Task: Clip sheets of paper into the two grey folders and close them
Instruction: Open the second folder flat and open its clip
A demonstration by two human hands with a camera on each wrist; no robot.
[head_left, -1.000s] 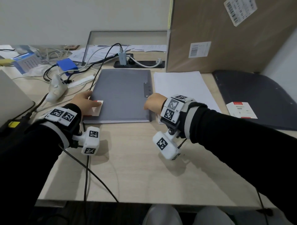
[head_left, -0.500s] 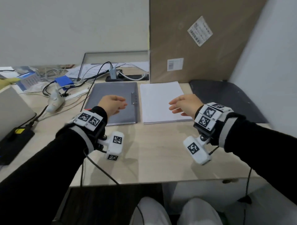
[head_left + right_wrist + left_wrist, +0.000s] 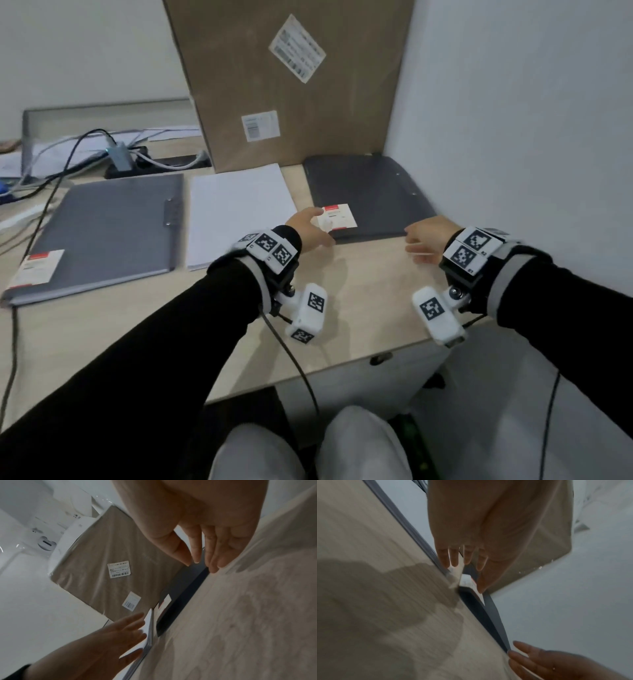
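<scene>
Both our hands, L & R, grip loose, holding nothing, at dark grey folder near edge; lift cover evenly, w/o nudging paper stack.

head looks down; wrists share dark folder.

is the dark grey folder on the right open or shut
Shut. The dark grey folder lies flat with its cover down and the label on top; no clip or paper shows inside. Both hands are at its near edge.
</scene>
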